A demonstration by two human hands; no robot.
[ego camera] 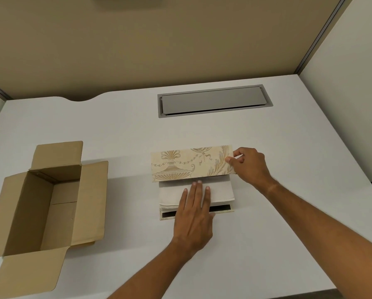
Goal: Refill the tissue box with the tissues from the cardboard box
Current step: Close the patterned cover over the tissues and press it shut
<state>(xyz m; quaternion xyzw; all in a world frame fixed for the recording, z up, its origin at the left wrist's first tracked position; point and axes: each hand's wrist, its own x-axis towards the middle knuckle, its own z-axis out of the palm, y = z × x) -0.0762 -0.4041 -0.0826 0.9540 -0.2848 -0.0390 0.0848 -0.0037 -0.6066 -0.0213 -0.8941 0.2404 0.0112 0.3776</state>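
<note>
A cream tissue box with a gold urn pattern sits mid-table, its hinged lid raised. My right hand pinches the lid's right edge between thumb and fingers. A white tissue stack fills the box, and my left hand lies flat on top of it, fingers spread and pointing away from me. A dark strip shows on the box's front rim. The brown cardboard box stands open at the left, its flaps spread; its inside looks bare.
A grey cable hatch is set into the white desk behind the tissue box. Beige partition walls close off the back and sides. The desk's near edge runs at lower right.
</note>
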